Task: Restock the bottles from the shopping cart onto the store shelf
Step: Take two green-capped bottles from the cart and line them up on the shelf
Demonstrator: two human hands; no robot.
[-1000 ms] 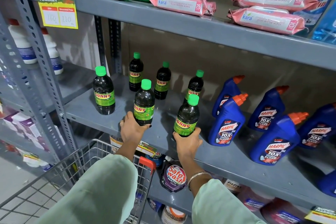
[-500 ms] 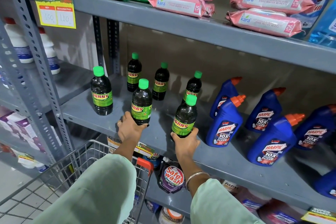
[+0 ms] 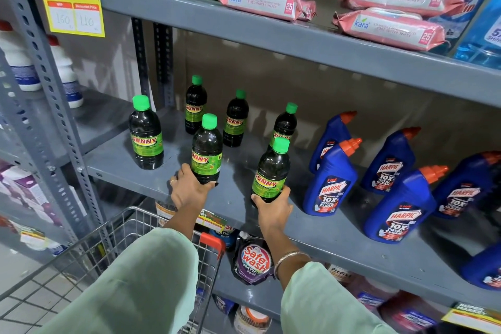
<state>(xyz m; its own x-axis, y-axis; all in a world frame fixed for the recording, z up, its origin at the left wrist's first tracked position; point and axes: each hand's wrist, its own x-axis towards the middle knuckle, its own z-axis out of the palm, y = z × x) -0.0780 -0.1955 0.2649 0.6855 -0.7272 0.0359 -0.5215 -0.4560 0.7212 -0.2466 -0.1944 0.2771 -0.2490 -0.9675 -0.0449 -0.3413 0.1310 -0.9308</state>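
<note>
Left hand (image 3: 189, 190) clamped round the base of a dark green-capped bottle (image 3: 206, 149), upright on the grey shelf (image 3: 238, 195) near its front edge. Right hand (image 3: 272, 205) clamped round the base of a second such bottle (image 3: 271, 171), tilted slightly left, bottom at or just above the shelf near the front edge; contact cannot be told. Hands apart, one bottle each. Four more green-capped bottles upright on same shelf: one (image 3: 145, 134) toward the left end, three further back (image 3: 195, 106) (image 3: 235, 119) (image 3: 284, 123). Blue cleaner bottles (image 3: 329, 179) with orange caps grouped toward the shelf's right end. Wire shopping cart (image 3: 89, 247) below the front edge, left of centre. Pink wipes packs (image 3: 260, 3) on shelf above.
</note>
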